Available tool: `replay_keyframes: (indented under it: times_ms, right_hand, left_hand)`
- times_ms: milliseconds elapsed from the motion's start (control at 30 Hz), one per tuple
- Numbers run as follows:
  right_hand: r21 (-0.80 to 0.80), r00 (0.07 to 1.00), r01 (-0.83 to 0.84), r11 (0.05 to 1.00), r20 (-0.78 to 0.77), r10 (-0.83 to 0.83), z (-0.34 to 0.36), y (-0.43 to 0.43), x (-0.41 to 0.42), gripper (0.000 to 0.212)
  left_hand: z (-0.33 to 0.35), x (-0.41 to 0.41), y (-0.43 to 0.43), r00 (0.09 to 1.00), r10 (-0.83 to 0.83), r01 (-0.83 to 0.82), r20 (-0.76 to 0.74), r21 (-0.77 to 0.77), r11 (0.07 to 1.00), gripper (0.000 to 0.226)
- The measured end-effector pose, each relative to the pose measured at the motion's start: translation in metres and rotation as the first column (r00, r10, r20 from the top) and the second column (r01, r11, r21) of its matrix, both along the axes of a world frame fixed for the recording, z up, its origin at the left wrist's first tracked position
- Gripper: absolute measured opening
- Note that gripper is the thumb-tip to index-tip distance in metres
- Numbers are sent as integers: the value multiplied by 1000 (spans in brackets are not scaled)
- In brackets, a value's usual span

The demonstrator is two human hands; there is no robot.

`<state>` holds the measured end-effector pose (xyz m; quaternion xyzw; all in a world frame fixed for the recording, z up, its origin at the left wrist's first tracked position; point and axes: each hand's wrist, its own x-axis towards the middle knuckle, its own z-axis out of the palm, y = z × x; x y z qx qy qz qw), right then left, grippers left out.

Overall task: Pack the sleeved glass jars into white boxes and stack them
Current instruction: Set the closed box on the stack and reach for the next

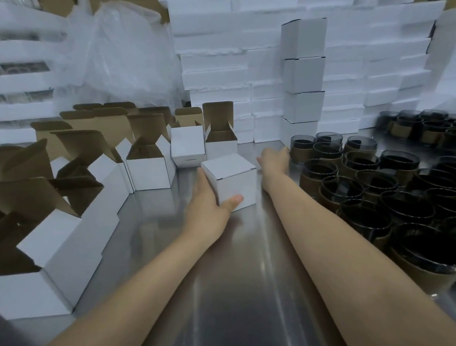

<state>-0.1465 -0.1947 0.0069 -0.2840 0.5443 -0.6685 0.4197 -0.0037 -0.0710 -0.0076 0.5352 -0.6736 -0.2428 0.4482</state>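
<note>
A closed white box stands on the steel table at the middle. My left hand grips its left side, thumb on the front face. My right hand reaches to the right of the box, fingers apart, its tips touching or almost touching the nearest sleeved glass jar. Several dark glass jars with brown paper sleeves crowd the right side of the table. A stack of closed white boxes rises behind the jars.
Several open white boxes with brown insides stand in rows on the left. One closed box lies tilted among them. White foam trays are piled along the back, with a heap of clear plastic bags at the back left.
</note>
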Motion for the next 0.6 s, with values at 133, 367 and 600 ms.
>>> replay_keyframes:
  times_ms: [133, 367, 600]
  right_hand:
    - [-87, 985, 168, 982, 64, -163, 3, 3, -5, 39]
    - [-245, 926, 378, 893, 78, -370, 7, 14, -4, 27]
    - [-273, 907, 302, 913, -214, -364, -4, 10, 4, 39]
  left_hand:
    - [-3, -18, -26, 985, 4, -9, 175, 32, 999, 74]
    - [-3, -46, -55, 776, 239, -196, 584, -138, 971, 50]
    - [5, -83, -102, 645, 248, -141, 723, -207, 968, 22]
